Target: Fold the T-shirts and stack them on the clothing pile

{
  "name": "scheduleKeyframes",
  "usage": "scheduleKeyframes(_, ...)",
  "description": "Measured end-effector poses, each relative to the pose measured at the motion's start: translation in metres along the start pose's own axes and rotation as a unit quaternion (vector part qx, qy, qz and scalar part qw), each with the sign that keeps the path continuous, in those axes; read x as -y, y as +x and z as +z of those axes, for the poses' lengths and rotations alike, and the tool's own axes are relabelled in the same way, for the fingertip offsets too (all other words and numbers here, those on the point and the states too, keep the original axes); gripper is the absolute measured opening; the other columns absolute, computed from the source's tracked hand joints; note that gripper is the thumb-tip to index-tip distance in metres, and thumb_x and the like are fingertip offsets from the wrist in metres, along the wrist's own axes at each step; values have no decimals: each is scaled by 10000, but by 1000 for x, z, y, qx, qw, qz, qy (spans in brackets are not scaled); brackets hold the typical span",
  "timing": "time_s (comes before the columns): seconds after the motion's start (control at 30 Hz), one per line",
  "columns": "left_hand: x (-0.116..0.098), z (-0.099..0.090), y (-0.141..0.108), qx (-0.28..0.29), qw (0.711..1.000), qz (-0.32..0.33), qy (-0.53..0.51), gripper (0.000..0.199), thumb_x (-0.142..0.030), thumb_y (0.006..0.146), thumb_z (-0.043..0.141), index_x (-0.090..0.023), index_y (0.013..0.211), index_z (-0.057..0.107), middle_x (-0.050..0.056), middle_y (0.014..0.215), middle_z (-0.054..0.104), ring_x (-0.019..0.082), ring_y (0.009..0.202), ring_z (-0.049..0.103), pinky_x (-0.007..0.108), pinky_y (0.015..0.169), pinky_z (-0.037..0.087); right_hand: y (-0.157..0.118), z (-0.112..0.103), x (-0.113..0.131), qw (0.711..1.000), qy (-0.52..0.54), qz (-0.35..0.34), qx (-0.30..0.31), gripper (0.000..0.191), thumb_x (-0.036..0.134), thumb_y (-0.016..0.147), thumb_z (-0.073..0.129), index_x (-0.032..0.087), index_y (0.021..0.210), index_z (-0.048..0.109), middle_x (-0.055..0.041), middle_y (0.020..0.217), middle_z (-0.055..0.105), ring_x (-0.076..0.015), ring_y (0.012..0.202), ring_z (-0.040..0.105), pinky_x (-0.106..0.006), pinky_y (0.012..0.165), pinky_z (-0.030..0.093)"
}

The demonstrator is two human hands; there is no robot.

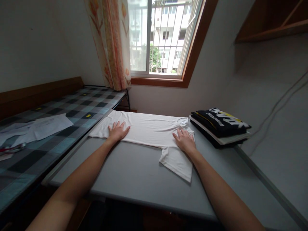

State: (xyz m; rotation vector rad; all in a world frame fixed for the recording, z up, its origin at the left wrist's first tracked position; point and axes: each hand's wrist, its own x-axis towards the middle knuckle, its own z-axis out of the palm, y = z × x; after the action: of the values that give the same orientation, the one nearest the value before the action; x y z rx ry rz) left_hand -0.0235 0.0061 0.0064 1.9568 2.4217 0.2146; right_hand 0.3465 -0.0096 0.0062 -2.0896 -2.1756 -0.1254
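Note:
A white T-shirt (146,126) lies on its side across the grey table (134,170), with its hem to the left and its collar to the right. It looks folded in half lengthwise, and one sleeve points toward me. My left hand (117,131) rests flat on the shirt near the hem, fingers spread. Near the collar and shoulder, my right hand (185,140) presses flat on the cloth, fingers also apart. Small wrinkles show around the collar and by my left hand. Neither hand grips the fabric.
A stack of folded dark clothes (218,126) sits at the table's right rear, near the wall. Along the left stands a bed (60,112) with a checked cover and white papers (45,126) on it. Behind are a curtain (115,48) and a barred window (166,41).

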Motion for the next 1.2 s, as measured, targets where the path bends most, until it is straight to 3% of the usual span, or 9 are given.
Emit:
scheduleKeyframes(0.13, -1, -10, -7, 35, 999, -27, 30, 767, -697, 865, 293, -242, 1470, 418, 151, 1574, 292, 458, 1421, 223, 761, 1024, 201, -10, -13, 3, 1000, -4, -12, 24, 596, 557, 981, 248, 176, 1261, 611, -159, 1388, 536, -311, 1268, 472, -469, 1052, 323)
scheduleKeyframes(0.3, -8, -17, -17, 75, 996, -43, 25, 851, -760, 829, 290, -244, 1503, 358, 168, 1585, 254, 482, 1400, 246, 765, 986, 255, -19, -23, 19, 994, -20, 45, 97, 796, 701, 911, 266, 128, 1420, 481, -216, 1483, 421, -418, 1308, 418, -534, 1000, 366)
scheduleKeyframes(0.4, -10, -11, -14, 38, 998, -32, 25, 804, -728, 865, 251, -253, 1505, 353, 161, 1593, 234, 461, 1421, 220, 759, 1018, 207, -11, -14, 18, 996, -27, 36, 81, 778, 659, 933, 267, 124, 1484, 392, -203, 1540, 341, -424, 1375, 325, -556, 1054, 306)
scheduleKeyframes(0.5, -7, -2, -6, 6, 1000, -18, 7, 734, -660, 911, 211, -244, 1491, 382, 141, 1592, 249, 424, 1440, 207, 723, 1074, 154, -2, -4, 9, 999, -11, 1, 49, 639, 530, 982, 260, 168, 1495, 378, -136, 1572, 310, -348, 1430, 260, -504, 1120, 237)
scheduleKeyframes(0.7, 15, -8, 7, -47, 997, -43, -32, 691, -633, 918, 228, -247, 1447, 448, 100, 1576, 308, 394, 1445, 215, 660, 1107, 198, -5, -10, 2, 999, -19, 14, 32, 569, 508, 971, 332, 151, 1369, 527, -158, 1490, 436, -350, 1356, 373, -481, 1068, 310)
scheduleKeyframes(0.83, 33, -17, 8, 6, 994, -110, -3, 760, -676, 873, 295, -202, 1449, 444, 177, 1559, 311, 466, 1405, 252, 691, 1065, 227, -8, -19, -4, 997, -21, 24, 66, 565, 531, 951, 372, 133, 1295, 577, -193, 1407, 505, -347, 1275, 458, -465, 995, 381)
scheduleKeyframes(0.97, 35, -21, 5, 32, 992, -118, 10, 831, -733, 831, 313, -187, 1440, 458, 218, 1536, 333, 520, 1370, 276, 754, 996, 249, -5, -16, -14, 999, -19, -15, 23, 508, 480, 959, 384, 156, 1295, 585, -178, 1441, 474, -341, 1312, 422, -475, 1053, 326)
scheduleKeyframes(1.07, 30, -18, 3, 0, 997, -76, 22, 794, -704, 867, 281, -181, 1436, 465, 203, 1551, 314, 487, 1411, 218, 744, 1033, 204, -3, -7, -14, 999, 1, -39, -3, 559, 478, 972, 348, 169, 1419, 480, -166, 1537, 356, -335, 1406, 307, -471, 1112, 260)
scheduleKeyframes(1.2, 18, -9, 2, -11, 1000, 14, 4, 746, -674, 911, 213, -235, 1491, 382, 118, 1594, 256, 395, 1461, 161, 672, 1116, 139, -1, 3, -10, 997, 14, -35, 68, 657, 569, 972, 249, 223, 1527, 311, -148, 1598, 236, -365, 1459, 190, -531, 1135, 207)
